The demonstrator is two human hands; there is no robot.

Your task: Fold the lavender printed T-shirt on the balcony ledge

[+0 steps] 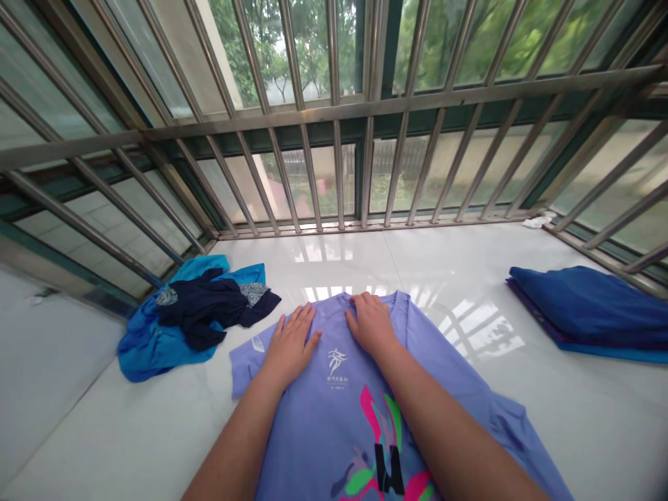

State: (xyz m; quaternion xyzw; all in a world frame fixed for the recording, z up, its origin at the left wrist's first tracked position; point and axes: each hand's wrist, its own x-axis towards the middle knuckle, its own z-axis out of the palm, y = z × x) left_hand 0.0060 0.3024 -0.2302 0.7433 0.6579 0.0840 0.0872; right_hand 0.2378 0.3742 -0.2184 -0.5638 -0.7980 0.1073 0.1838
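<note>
A lilac T-shirt (323, 424) with a white runner logo and a pink, green and black print lies spread flat on the white tiled sill, collar away from me. My left hand (290, 342) rests flat on its upper left chest, fingers stretched out. My right hand (371, 321) presses on the collar area, fingers curled slightly down onto the cloth. Neither hand lifts anything.
A loose heap of bright blue and dark navy clothes (193, 313) lies at the left. A folded stack of dark blue garments (589, 309) sits at the right. Metal window bars (334, 111) close off the far side and both flanks. A white scrap (537, 221) lies in the far right corner.
</note>
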